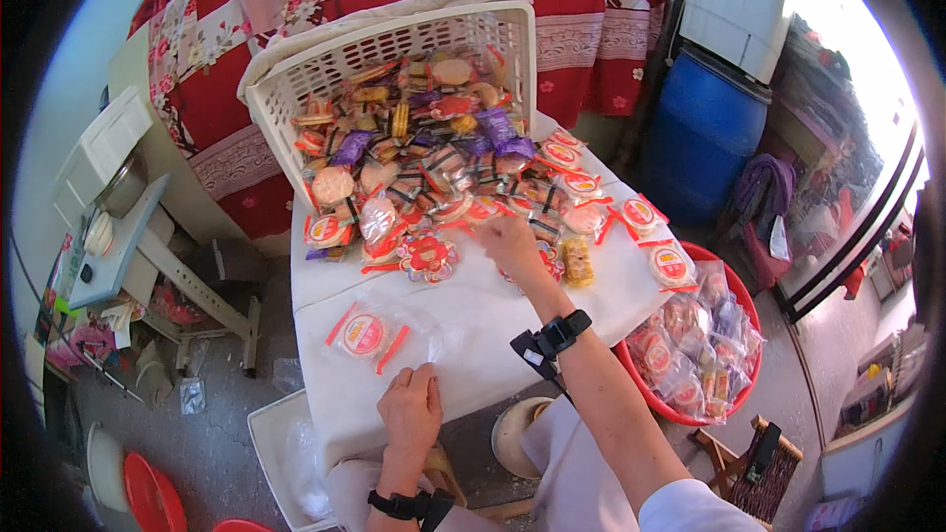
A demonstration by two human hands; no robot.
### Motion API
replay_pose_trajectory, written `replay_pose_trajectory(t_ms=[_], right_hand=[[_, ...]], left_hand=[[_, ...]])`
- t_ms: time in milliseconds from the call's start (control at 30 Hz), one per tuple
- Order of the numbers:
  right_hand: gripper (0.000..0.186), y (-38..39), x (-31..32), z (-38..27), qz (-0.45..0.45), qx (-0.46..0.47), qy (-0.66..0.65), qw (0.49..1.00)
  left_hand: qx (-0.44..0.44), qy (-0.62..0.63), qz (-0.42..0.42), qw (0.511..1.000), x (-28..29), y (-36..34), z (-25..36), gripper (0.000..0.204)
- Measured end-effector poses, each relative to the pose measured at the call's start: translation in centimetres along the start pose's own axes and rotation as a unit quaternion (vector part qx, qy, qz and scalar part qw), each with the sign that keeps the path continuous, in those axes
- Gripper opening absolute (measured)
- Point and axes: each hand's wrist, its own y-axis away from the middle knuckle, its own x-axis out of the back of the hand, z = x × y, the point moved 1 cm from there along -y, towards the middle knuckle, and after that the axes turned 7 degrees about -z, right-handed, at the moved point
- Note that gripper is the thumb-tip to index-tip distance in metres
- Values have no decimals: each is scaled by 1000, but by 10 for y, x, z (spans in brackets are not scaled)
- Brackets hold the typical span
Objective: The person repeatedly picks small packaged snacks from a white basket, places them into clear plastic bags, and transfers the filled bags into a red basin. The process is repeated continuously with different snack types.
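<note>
My left hand (409,408) is closed at the near edge of the white-covered table, its fingers pinching the edge of a clear plastic bag (426,337). A round, red-edged wrapped biscuit (363,333) lies in the far end of that bag. Farther off, my right hand (509,242) reaches to the front of a heap of wrapped snacks (424,153). Its fingers are drawn together among the packets, and what they grip is hidden. Close to it lie a flower-shaped red packet (428,258) and a yellow wrapped snack (577,262).
A tipped white plastic basket (286,64) spills the heap onto the table (325,374). To the right stand a red tub (757,355) of filled bags and a blue barrel (702,128). A white bin (271,433) sits below left, near a side table (123,236).
</note>
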Motion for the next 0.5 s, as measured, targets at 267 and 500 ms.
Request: replay_pose_trajectory(t_ms=[267, 500], right_hand=[[19, -2, 62, 25, 107, 7, 183, 977], [21, -9, -7, -4, -31, -20, -44, 998]], left_hand=[[-3, 10, -1, 1000, -2, 3, -2, 15], [2, -9, -3, 1000, -3, 0, 0, 16]])
